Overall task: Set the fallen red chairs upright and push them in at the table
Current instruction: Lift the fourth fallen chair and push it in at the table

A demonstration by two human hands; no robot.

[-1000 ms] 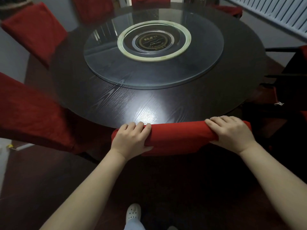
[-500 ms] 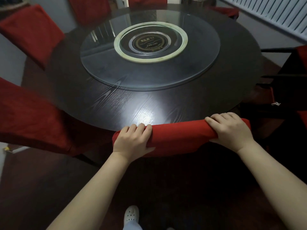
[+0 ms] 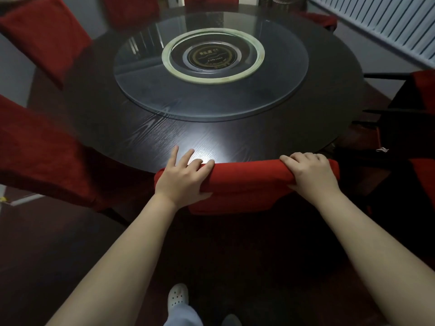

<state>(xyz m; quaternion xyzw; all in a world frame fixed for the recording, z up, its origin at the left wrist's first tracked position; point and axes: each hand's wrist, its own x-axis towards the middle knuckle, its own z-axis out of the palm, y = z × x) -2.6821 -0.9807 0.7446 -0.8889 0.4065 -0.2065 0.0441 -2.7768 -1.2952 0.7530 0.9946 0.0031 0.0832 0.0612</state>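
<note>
A red-covered chair (image 3: pixel 247 182) stands upright in front of me, its top rail right against the near edge of the round dark table (image 3: pixel 141 137). My left hand (image 3: pixel 183 177) lies on the rail's left end with its fingers lifted and spread over the table edge, thumb below the rail. My right hand (image 3: pixel 308 171) grips the rail's right end, fingers curled over the top. The chair's seat and legs are hidden below in shadow.
A glass turntable (image 3: pixel 211 100) sits on the table's middle. Upright red chairs stand at the left (image 3: pixel 40 147), far left (image 3: pixel 47 36) and back (image 3: pixel 131 10). At the right, dark chair legs (image 3: pixel 388 76) and red fabric (image 3: pixel 423 90) stick out sideways. A radiator (image 3: pixel 388 27) lines the right wall.
My left hand's fingers have uncurled from the chair rail and now spread over the table edge. The chair sits slightly closer to the table. My right hand keeps its grip.
</note>
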